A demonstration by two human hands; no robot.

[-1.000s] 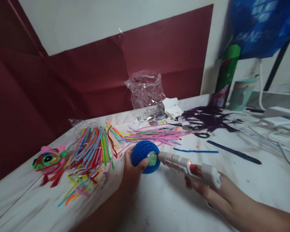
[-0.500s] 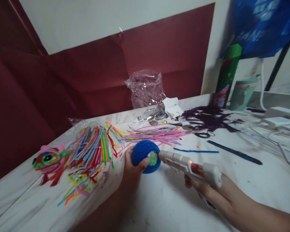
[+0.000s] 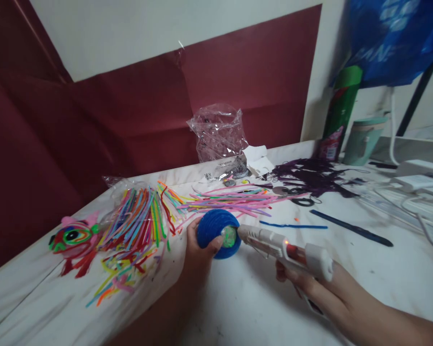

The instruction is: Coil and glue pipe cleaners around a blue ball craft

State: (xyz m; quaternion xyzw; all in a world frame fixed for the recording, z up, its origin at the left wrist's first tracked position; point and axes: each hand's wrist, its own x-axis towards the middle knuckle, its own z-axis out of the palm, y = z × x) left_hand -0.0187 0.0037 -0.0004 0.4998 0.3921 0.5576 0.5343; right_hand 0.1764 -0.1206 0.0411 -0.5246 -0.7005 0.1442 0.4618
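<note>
My left hand (image 3: 198, 250) grips a blue ball (image 3: 215, 227) wound from blue strips, held just above the white table (image 3: 245, 302). A green patch (image 3: 228, 237) shows on the ball's near side. My right hand (image 3: 310, 283) is closed around a white glue gun (image 3: 285, 248) with a red light glowing on its body. The gun's nozzle touches the green patch on the ball.
Piles of coloured strips (image 3: 137, 226) lie left and behind the ball, beside a red and green paper creature (image 3: 72, 239). A clear bag (image 3: 218, 132), purple threads (image 3: 306, 175), scissors (image 3: 296, 197), a dark pen (image 3: 350, 227), a green can (image 3: 337, 113) and white cables (image 3: 414, 192) sit behind and right.
Both hands hold almost still; the glue gun and my right hand have crept slightly right and down in the view.
</note>
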